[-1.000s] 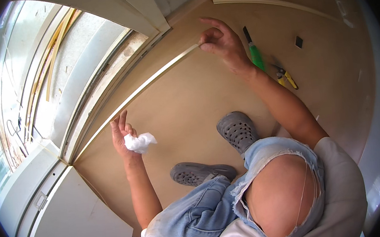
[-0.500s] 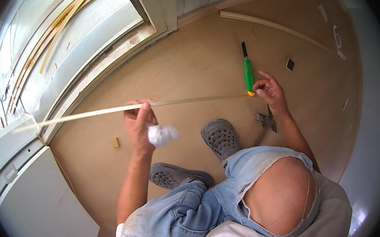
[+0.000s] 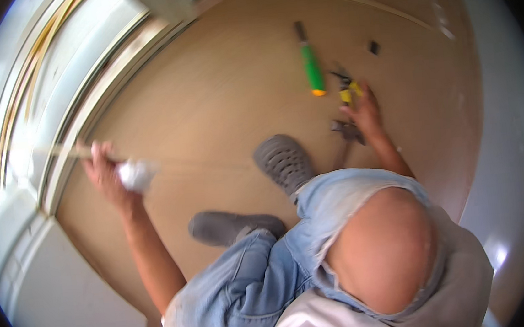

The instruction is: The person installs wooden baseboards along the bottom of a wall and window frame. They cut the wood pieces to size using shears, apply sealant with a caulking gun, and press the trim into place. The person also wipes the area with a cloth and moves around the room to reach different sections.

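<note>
A thin wooden strip [image 3: 75,151] is clamped, together with a crumpled white cloth [image 3: 135,174], in the closed left hand [image 3: 106,172] near the window frame [image 3: 86,111], while the right hand [image 3: 363,113], fingers spread, is laid on yellow-handled pliers [image 3: 347,92] beside a green-handled screwdriver [image 3: 311,67] on the tan floor [image 3: 218,104].

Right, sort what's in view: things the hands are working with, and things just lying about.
In hand:
left hand holds thin wooden strip and white wad
right hand on the tools on the floor

Lying about:
green-handled tool
small dark square piece
long trim strip
</note>
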A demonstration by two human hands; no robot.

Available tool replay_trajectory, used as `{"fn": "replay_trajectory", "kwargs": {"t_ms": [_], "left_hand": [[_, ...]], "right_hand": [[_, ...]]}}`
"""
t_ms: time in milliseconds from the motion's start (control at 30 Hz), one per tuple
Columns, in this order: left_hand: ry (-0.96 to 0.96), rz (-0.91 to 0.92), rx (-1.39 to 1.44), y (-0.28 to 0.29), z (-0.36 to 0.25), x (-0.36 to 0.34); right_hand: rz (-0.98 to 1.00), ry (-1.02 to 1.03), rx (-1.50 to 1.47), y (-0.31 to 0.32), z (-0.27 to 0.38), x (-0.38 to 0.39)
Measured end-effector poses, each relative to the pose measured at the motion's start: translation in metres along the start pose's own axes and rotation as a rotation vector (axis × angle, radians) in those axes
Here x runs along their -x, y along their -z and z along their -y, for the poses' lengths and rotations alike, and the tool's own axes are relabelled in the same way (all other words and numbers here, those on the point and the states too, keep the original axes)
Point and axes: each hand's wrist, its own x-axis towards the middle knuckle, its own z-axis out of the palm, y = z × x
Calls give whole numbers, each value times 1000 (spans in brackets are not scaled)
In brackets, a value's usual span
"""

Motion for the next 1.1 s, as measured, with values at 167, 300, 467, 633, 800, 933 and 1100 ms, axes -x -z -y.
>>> {"fn": "replay_trajectory", "kwargs": {"t_ms": [167,300,467,633,800,933,1100], "left_hand": [[-148,91,-125,-3,-25,-19],[-263,106,-84,16,-42,-30],[-305,63,-82,2,-43,-39],[-320,-39,-166,-4,-47,-54],[-328,-33,-201,0,-52,-57],[-359,-65,-221,0,-51,-58],[-415,-26,-261,-1,-46,-63]], "right_hand": [[100,-125,175,5,-20,-5],[506,-470,-849,31,-1,-13],[1046,-242,-1164,56,172,9],[1433,13,-1053,23,235,20],[1437,229,-925,14,256,26],[1413,300,-896,17,264,29],[1382,322,-865,19,268,30]]}}
